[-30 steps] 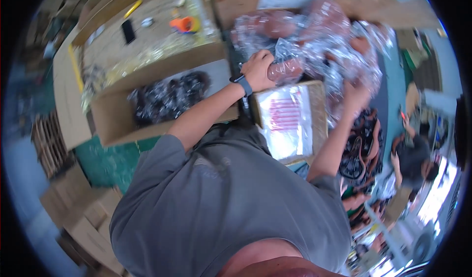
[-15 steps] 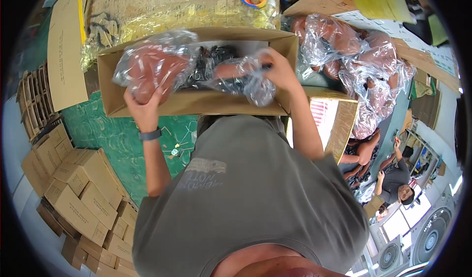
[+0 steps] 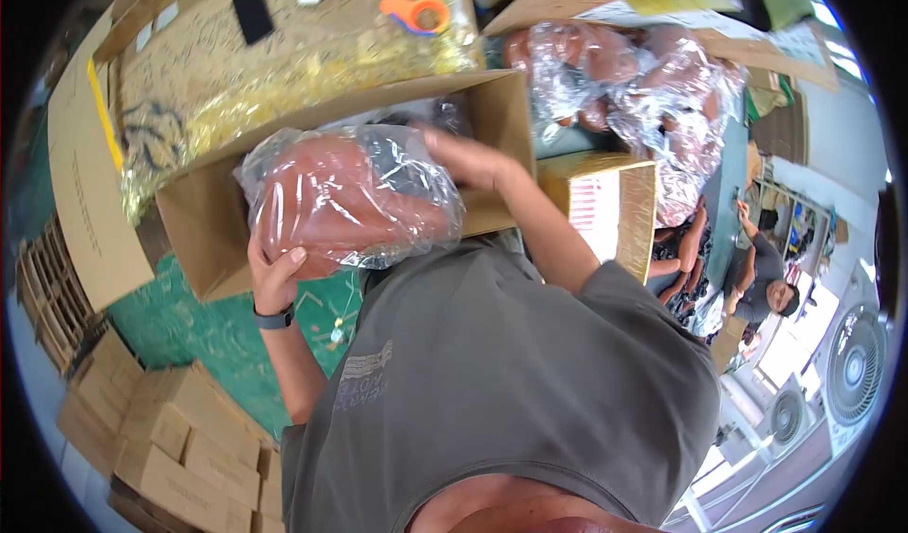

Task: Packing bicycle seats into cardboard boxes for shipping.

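A clear plastic bag of reddish-brown pieces [image 3: 348, 202] is held up in front of my chest, over the near side of an open cardboard box [image 3: 497, 107]. My left hand [image 3: 274, 273], with a dark watch on the wrist, grips the bag from below at its left end. My right hand [image 3: 463, 159] presses on the bag's upper right side, at the box's inner wall. The bag hides most of the box's inside.
A pile of similar clear bags [image 3: 653, 98] lies to the right, beside a smaller open box [image 3: 615, 202]. Orange scissors [image 3: 416, 13] and a black phone [image 3: 253, 13] lie on the far bench. Stacked small cartons [image 3: 142, 429] at lower left. People sit at right [image 3: 766, 278].
The bag has come up out of the box toward my chest, now held by both hands. My right hand let go of the smaller bag it held over the box.
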`<state>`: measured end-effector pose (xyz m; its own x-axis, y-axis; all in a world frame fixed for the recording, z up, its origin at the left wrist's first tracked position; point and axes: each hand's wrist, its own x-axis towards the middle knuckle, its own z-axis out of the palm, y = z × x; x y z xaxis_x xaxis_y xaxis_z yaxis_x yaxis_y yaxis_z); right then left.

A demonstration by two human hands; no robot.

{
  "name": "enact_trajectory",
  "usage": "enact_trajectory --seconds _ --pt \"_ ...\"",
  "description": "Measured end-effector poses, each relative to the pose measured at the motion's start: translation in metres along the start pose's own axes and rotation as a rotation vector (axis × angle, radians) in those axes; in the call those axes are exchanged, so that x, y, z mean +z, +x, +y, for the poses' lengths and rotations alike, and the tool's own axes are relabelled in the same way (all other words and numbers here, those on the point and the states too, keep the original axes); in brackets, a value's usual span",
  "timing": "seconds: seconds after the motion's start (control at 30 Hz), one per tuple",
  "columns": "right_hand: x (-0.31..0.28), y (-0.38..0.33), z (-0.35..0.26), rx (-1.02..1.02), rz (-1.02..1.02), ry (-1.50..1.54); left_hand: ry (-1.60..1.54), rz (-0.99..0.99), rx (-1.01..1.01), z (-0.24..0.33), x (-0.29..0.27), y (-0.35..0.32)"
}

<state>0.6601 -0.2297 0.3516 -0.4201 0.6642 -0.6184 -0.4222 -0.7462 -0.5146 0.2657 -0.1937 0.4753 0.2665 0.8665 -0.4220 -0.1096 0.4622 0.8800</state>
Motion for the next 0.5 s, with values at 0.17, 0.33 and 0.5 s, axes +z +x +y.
enact_trajectory --seconds 0.17,0.33,0.5 --pt "0.066 -0.142 -0.01 -0.224 0.047 -0.312 0.126 0.16 0.219 -0.037 0.156 0.043" --pt "0.039 -0.202 0.001 -0.33 0.168 -0.855 -0.101 0.038 0.067 -0.135 0.247 0.015" --pt "-0.082 -0.203 -0.075 -0.713 0.147 -1.13 -0.553 -0.098 -0.263 -0.143 0.23 -0.027"
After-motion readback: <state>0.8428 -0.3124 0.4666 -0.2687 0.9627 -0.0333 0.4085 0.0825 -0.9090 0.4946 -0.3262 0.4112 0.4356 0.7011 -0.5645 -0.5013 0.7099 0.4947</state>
